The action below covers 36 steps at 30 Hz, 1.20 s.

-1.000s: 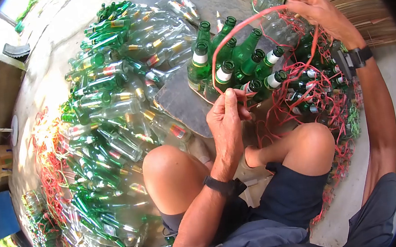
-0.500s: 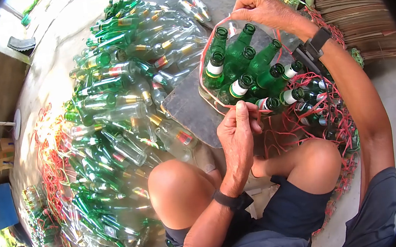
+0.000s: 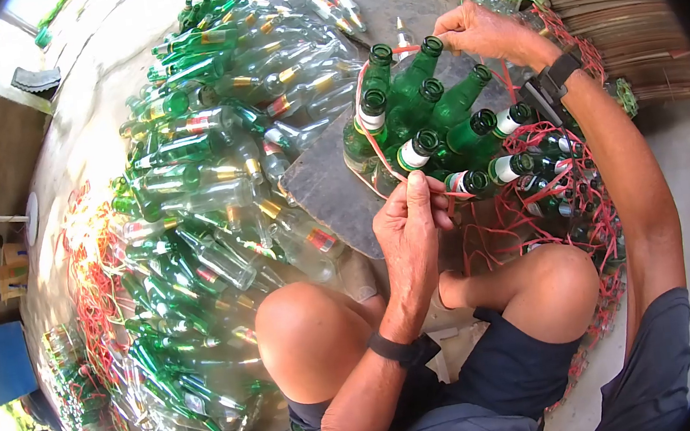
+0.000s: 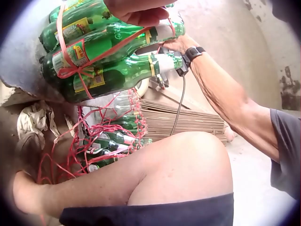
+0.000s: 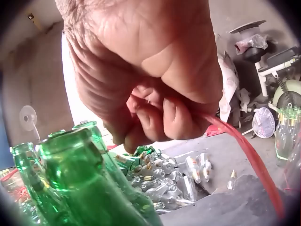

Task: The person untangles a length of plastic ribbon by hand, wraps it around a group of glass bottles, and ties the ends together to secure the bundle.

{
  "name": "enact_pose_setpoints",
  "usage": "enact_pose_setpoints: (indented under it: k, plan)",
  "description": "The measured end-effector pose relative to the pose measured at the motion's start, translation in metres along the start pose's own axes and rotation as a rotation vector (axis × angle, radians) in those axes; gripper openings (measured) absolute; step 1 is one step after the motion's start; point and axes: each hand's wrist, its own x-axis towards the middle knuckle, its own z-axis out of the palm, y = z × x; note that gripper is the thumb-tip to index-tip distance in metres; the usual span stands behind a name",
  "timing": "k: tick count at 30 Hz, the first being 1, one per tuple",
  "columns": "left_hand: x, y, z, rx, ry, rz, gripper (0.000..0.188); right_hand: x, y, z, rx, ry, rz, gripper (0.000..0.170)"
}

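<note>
Several green glass bottles (image 3: 421,79) stand upright in a tight cluster on a dark slab (image 3: 329,185). A pinkish-red plastic string (image 3: 359,86) runs round the far left side of their necks. Near the front bottles, my left hand (image 3: 407,221) pinches the string between thumb and fingers. At the far side of the cluster, my right hand (image 3: 490,31) grips the string with curled fingers; in the right wrist view a length of string (image 5: 249,155) trails from this hand. The left wrist view shows another string, with a knot (image 4: 70,71), tied round the lower bottles.
A large heap of green and clear bottles (image 3: 213,179) lies on the floor to the left. Tangled red string (image 3: 93,278) lies beyond it. More bottles with loose string (image 3: 556,166) are at the right, near stacked brown sheets (image 3: 619,39). My knees (image 3: 307,326) flank the work.
My right hand has swung leftward from the right, bringing the string round the far side of the bottle cluster, then dipped lower behind the necks. The left hand still pinches near the front bottles.
</note>
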Motion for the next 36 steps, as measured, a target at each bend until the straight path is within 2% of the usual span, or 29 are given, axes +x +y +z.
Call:
enact_pose_setpoints:
  k: [6, 8, 9, 11, 15, 19, 21, 22, 25, 27, 29, 30, 31, 33, 34, 35, 36]
  plan:
    - [0.003, 0.002, -0.001, 0.023, -0.02, 0.004, 0.036, -0.03, 0.013, -0.002, 0.026, -0.05, 0.087, 0.025]
    - [0.004, 0.003, -0.001, 0.033, -0.021, 0.008, 0.036, -0.045, -0.004, -0.005, 0.032, -0.044, 0.257, 0.024]
    - [0.004, 0.003, -0.002, 0.041, -0.019, 0.015, 0.036, -0.048, 0.001, -0.004, 0.034, -0.042, 0.261, 0.024]
    - [0.005, 0.003, -0.002, 0.054, -0.024, 0.021, 0.036, -0.06, 0.015, 0.003, 0.111, 0.064, 0.092, 0.024]
    - [0.008, 0.0, -0.004, 0.071, -0.014, 0.019, 0.036, -0.086, 0.025, 0.006, 0.054, 0.14, 0.077, 0.024]
    - [0.009, -0.001, -0.006, 0.086, -0.026, 0.051, 0.037, -0.112, 0.035, 0.026, 0.117, 0.225, 0.062, 0.022]
    - [0.009, -0.002, -0.007, 0.122, -0.039, 0.083, 0.036, -0.121, 0.043, 0.038, 0.104, 0.339, -0.065, 0.023]
    - [0.008, -0.003, -0.007, 0.111, -0.038, 0.084, 0.034, -0.131, 0.031, 0.04, 0.184, 0.29, 0.031, 0.02]
    - [0.003, -0.005, -0.004, 0.138, -0.029, 0.101, 0.029, -0.154, 0.026, 0.046, 0.121, 0.298, 0.107, 0.017]
    - [-0.001, -0.007, -0.005, 0.196, -0.055, 0.115, 0.024, -0.165, 0.027, 0.054, 0.134, 0.341, 0.084, 0.014]
    - [-0.003, -0.011, -0.005, 0.254, -0.081, 0.13, 0.021, -0.172, 0.023, 0.062, 0.112, 0.402, 0.055, 0.017]
    - [-0.004, -0.014, -0.005, 0.309, -0.105, 0.188, 0.021, -0.173, 0.036, 0.071, 0.051, 0.483, -0.103, 0.027]
    - [-0.004, -0.016, -0.005, 0.363, -0.126, 0.244, 0.024, -0.179, 0.028, 0.07, 0.053, 0.484, -0.1, 0.027]
    - [-0.004, -0.019, -0.005, 0.358, -0.181, 0.229, 0.031, -0.192, 0.005, 0.066, 0.055, 0.311, 0.038, 0.048]
    - [-0.005, -0.019, -0.003, 0.435, -0.185, 0.292, 0.032, -0.194, 0.005, 0.066, 0.055, 0.273, -0.006, 0.061]
    - [-0.005, -0.018, -0.001, 0.512, -0.19, 0.356, 0.033, -0.195, 0.007, 0.067, 0.054, 0.276, -0.006, 0.061]
    - [-0.007, -0.016, -0.001, 0.55, -0.191, 0.302, 0.039, -0.194, 0.01, 0.068, 0.02, 0.289, -0.067, 0.066]
